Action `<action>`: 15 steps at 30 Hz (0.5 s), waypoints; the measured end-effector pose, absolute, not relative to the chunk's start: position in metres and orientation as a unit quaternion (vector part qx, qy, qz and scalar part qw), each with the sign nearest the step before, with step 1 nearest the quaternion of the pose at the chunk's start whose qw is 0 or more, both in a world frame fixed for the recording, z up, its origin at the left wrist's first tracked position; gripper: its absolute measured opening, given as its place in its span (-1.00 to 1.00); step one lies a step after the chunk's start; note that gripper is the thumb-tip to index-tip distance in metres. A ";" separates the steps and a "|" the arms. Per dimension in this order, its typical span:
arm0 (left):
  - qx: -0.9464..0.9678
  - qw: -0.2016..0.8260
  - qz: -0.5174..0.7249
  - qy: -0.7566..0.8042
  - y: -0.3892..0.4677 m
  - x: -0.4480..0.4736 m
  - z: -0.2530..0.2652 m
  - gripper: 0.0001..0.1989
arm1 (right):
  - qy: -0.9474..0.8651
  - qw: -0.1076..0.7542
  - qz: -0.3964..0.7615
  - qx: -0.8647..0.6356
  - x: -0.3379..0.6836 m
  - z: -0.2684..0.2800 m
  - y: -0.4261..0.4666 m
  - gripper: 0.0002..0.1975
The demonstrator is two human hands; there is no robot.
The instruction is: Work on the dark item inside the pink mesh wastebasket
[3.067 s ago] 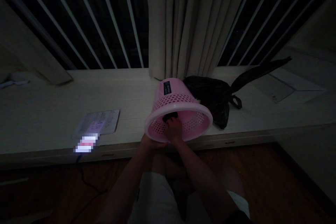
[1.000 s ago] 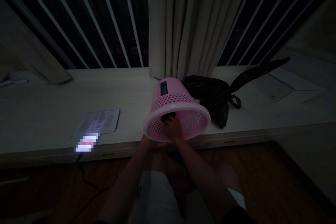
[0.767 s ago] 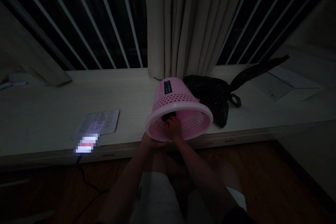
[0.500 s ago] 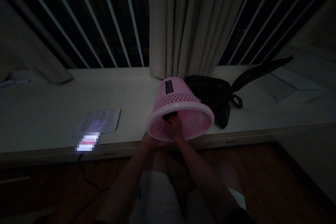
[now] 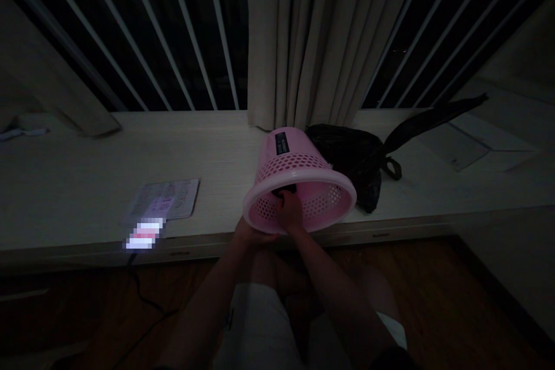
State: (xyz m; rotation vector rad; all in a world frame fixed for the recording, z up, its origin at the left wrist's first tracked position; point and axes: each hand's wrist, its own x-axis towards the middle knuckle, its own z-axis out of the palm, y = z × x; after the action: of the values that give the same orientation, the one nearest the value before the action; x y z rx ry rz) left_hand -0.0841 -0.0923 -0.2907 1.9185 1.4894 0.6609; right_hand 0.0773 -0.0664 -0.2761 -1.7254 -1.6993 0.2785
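Note:
A pink plastic wastebasket with a holed band and a dark label lies tilted on its side, its wide mouth facing me. My left hand holds it from below at the near left of the rim, with most of its fingers hidden under the basket. Inside the mouth is my right hand, its fingers closed on a black cloth-like thing; the dim light hides what exactly this is. Against the basket's right side rests a knotted black plastic bag.
The basket is at the front edge of a pale window ledge. Left on it are a sheet of printed paper and a glowing, pixelated phone-like object with a cable. A white box stands right. Curtains hang behind.
Almost nothing differs. The basket and my right hand appear shifted very slightly to the right, with the right hand still inside around the black thing.

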 end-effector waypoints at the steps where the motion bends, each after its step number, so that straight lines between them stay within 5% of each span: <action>1: 0.727 0.303 0.253 0.562 -0.093 -0.085 -0.291 0.01 | -0.656 0.334 0.105 -0.669 0.077 -0.274 -0.068 -0.63; 15: 0.740 0.315 0.258 0.536 -0.093 -0.085 -0.293 0.12 | -0.740 0.238 0.049 -0.627 0.071 -0.265 -0.077 -0.64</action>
State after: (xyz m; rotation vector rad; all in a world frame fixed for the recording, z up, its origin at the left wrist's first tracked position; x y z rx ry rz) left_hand -0.0853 -0.0930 -0.2927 1.9498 1.4112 0.6808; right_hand 0.0714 -0.0772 -0.2651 -1.7169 -2.0275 0.1347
